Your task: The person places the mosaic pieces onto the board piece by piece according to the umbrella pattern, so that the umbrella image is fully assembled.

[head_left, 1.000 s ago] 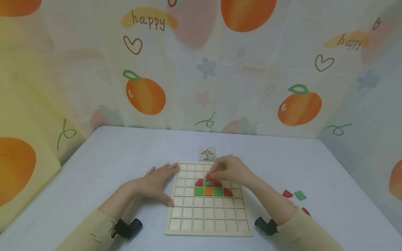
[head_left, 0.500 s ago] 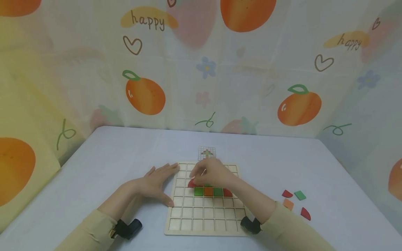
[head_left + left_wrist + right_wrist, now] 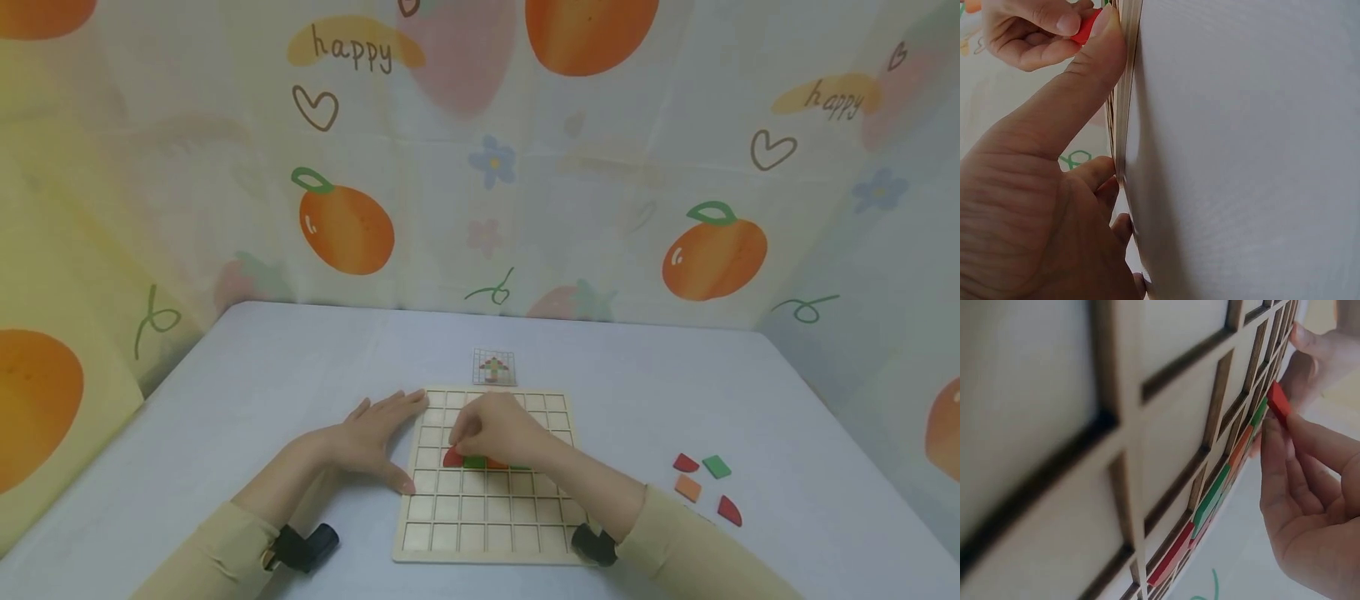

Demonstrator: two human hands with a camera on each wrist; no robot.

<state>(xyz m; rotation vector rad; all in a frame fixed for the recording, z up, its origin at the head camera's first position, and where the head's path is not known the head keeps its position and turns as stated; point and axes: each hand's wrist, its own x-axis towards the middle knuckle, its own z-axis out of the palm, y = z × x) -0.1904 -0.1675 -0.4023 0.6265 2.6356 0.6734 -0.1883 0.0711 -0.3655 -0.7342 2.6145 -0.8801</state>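
And here's the right hand (image 3: 498, 427), pinching a red quarter-circle tile (image 3: 452, 457) tilted over the wooden grid board (image 3: 495, 508), just left of the board's green square tile (image 3: 474, 462)! The left hand (image 3: 367, 442) spreads wide, touching the board's left edge. Right of the board lie an orange square tile (image 3: 687, 488), a loose green tile (image 3: 717, 466) and two red tiles (image 3: 730, 511); beyond its far edge, a pattern card (image 3: 493, 367).

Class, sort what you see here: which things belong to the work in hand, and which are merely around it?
Belongs to the work:
red piece, pinched by the right hand
grid board, touched by the left hand
coloured pieces on it
probably the picture card and four loose pieces

Merely around:
printed backdrop
white table
black wrist cameras
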